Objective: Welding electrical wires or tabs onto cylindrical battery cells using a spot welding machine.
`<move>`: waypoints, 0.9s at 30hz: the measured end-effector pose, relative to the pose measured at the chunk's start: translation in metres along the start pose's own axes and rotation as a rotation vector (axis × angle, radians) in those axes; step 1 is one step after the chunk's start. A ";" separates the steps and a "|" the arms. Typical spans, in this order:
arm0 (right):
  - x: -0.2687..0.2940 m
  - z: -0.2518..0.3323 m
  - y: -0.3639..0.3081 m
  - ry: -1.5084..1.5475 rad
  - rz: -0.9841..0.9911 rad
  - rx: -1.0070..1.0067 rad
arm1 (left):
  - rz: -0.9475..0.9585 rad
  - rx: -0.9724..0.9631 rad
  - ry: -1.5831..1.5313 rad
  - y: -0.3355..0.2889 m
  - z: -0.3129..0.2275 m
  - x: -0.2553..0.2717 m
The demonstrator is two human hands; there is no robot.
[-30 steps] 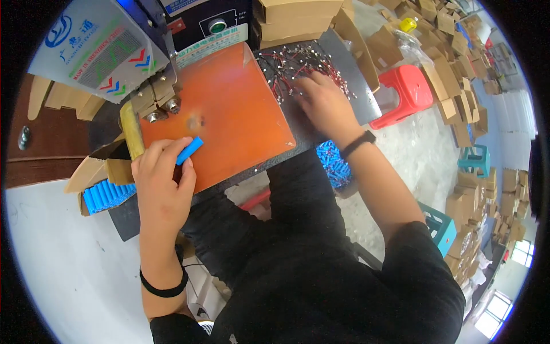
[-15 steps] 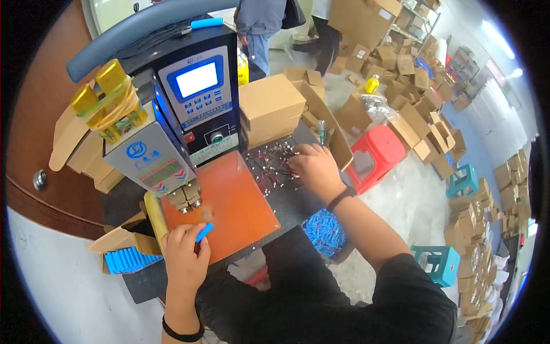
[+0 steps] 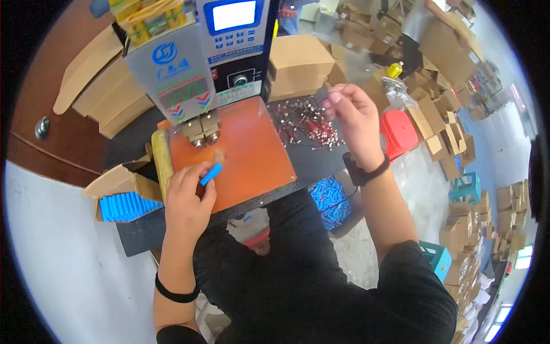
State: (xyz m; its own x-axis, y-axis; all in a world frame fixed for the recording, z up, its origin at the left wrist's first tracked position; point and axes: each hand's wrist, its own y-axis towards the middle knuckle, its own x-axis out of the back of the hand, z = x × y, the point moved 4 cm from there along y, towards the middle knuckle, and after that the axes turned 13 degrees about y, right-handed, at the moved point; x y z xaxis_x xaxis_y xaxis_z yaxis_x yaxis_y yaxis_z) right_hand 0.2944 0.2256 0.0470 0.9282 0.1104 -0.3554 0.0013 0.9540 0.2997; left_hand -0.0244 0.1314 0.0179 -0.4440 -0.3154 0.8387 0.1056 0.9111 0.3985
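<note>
My left hand [image 3: 190, 198] rests over the near left part of an orange mat [image 3: 258, 152], its fingers closed on a blue cylindrical battery cell [image 3: 211, 174]. The cell lies tilted, just in front of the metal electrodes [image 3: 204, 131] of a welding machine [image 3: 172, 80]. My right hand [image 3: 356, 117] is raised above the right side of the table, thumb and fingertips pinched on a thin wire lead [image 3: 339, 90] that is blurred at its ends. Below and left of that hand spreads a loose pile of red and black wire leads [image 3: 309, 123].
An open carton of blue cells [image 3: 129, 205] stands at the table's left end. Below the right edge, another container holds many blue cells [image 3: 331, 202]. A cardboard box [image 3: 301, 60] stands behind the wires, a red stool [image 3: 399, 135] farther right. A person carries a large cardboard sheet [image 3: 450, 49].
My right hand has lifted from the wire pile, with a wire lead now pinched in it. My left hand still holds the cell on the mat. The whole view has shifted.
</note>
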 end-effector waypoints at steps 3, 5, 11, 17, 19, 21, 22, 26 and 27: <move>-0.016 -0.008 -0.011 0.147 0.047 -0.035 | 0.052 0.074 -0.066 0.004 -0.004 0.003; -0.024 -0.019 -0.020 0.174 0.035 -0.082 | 0.048 0.066 -0.118 0.007 -0.012 0.004; -0.054 -0.029 -0.037 0.096 0.227 -0.163 | 0.039 0.107 -0.356 0.003 -0.011 -0.013; -0.070 -0.042 -0.053 -0.099 0.269 -0.318 | 0.081 0.220 -0.466 0.004 -0.007 -0.022; -0.077 -0.048 -0.058 -0.082 0.327 -0.542 | 0.090 0.182 -0.400 0.009 -0.006 -0.020; -0.082 -0.055 -0.059 0.012 0.329 -0.562 | 0.105 0.044 -0.221 0.013 -0.006 -0.021; -0.083 -0.054 -0.058 0.050 0.333 -0.628 | 0.102 0.126 -0.245 0.012 -0.005 -0.021; -0.089 -0.057 -0.058 0.042 0.356 -0.644 | 0.139 0.317 -0.523 0.014 0.003 -0.029; -0.091 -0.058 -0.057 0.042 0.356 -0.653 | 0.118 0.301 -0.422 0.017 0.003 -0.026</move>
State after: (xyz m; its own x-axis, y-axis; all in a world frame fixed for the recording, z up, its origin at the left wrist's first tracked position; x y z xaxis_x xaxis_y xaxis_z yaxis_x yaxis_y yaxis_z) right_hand 0.1885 0.1774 0.0112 0.8161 0.4418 -0.3726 -0.5304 0.8287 -0.1790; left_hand -0.0139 0.1561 0.0021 -0.7708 -0.1287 0.6239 -0.0561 0.9893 0.1347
